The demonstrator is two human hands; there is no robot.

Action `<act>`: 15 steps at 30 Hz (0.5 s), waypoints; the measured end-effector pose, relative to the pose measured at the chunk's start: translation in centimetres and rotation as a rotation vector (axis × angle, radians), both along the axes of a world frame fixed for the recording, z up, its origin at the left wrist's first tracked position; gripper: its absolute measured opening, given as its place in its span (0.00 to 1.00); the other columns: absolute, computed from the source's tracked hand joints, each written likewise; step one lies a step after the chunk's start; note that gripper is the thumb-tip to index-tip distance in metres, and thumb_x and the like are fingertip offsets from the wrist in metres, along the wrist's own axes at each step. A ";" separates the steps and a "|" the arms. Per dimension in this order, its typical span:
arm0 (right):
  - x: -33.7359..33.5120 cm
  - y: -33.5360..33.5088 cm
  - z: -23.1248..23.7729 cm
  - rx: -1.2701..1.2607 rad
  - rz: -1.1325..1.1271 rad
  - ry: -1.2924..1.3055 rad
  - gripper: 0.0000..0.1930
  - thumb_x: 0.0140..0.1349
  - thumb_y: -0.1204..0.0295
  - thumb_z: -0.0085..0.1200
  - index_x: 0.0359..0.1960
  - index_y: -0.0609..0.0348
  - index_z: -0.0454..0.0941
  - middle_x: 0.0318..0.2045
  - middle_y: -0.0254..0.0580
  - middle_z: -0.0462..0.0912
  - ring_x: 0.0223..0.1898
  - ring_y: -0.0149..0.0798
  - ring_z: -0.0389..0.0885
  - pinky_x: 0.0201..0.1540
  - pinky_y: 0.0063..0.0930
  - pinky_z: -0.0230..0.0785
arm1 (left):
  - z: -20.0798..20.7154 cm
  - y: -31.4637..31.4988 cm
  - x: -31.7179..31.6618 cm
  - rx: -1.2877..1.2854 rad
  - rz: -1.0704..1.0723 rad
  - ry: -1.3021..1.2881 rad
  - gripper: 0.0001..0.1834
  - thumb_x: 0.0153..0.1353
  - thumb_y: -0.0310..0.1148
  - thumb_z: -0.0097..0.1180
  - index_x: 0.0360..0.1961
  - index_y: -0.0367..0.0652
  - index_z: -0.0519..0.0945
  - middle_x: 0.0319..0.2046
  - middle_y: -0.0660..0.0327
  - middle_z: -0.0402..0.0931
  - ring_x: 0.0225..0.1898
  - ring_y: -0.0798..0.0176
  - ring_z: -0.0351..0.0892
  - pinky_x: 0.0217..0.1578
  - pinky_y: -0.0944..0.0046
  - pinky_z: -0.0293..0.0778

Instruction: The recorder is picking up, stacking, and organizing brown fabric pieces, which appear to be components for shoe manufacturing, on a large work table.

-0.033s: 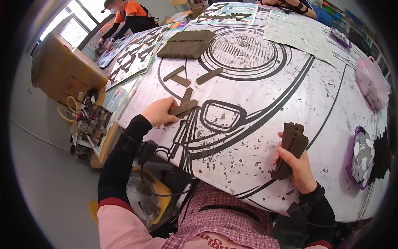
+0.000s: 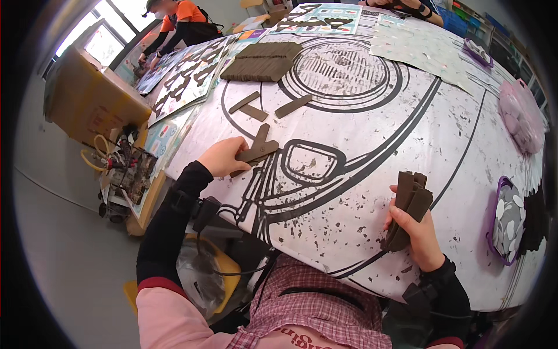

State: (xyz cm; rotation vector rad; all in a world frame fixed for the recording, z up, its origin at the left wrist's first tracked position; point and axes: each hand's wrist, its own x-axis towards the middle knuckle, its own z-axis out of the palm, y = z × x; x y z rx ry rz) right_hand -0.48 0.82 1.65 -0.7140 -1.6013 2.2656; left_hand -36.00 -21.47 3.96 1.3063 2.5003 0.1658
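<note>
My left hand (image 2: 223, 157) is closed on the near end of a flat dark-brown strip (image 2: 261, 151) with rounded ends. That strip lies across other strips of the same kind, one of them (image 2: 261, 134) pointing away from me. In my right hand (image 2: 419, 232), thumb on top, is a bundle of brown strips (image 2: 411, 203), held close to the table's near edge. Farther off, a loose strip (image 2: 293, 106) and two crossed strips (image 2: 253, 112) lie flat. Behind these sits a large block of strips (image 2: 261, 61) packed side by side.
A white sheet with black line drawings (image 2: 360, 232) covers the table. At the right are a purple basket of pale pieces (image 2: 507, 215) and a pink bag (image 2: 520, 113). Printed sheets with dark pieces (image 2: 189, 81) and a cardboard box (image 2: 93, 96) stand left. A person (image 2: 180, 26) works beyond.
</note>
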 end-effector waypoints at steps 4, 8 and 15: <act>0.0 0.1 -0.2 -0.006 -0.009 0.004 0.29 0.57 0.65 0.59 0.57 0.66 0.63 0.34 0.35 0.73 0.31 0.30 0.75 0.37 0.26 0.70 | 1.0 0.2 0.8 -0.082 0.103 -0.142 0.21 0.49 0.36 0.65 0.40 0.36 0.74 0.30 0.54 0.75 0.32 0.56 0.76 0.34 0.61 0.72; 0.1 0.0 -0.1 0.002 -0.005 0.002 0.29 0.57 0.65 0.59 0.57 0.65 0.63 0.34 0.35 0.73 0.31 0.30 0.75 0.38 0.26 0.70 | 1.5 -0.6 -0.2 -0.065 0.051 -0.373 0.15 0.56 0.32 0.60 0.42 0.36 0.73 0.30 0.57 0.76 0.31 0.65 0.76 0.32 0.66 0.73; 0.3 -0.3 -0.1 0.007 -0.022 -0.011 0.29 0.58 0.65 0.58 0.58 0.66 0.62 0.33 0.35 0.73 0.31 0.30 0.75 0.38 0.26 0.70 | 2.0 -1.2 -2.0 -0.127 -0.080 -0.319 0.21 0.62 0.36 0.56 0.54 0.39 0.71 0.41 0.57 0.75 0.40 0.67 0.74 0.42 0.68 0.72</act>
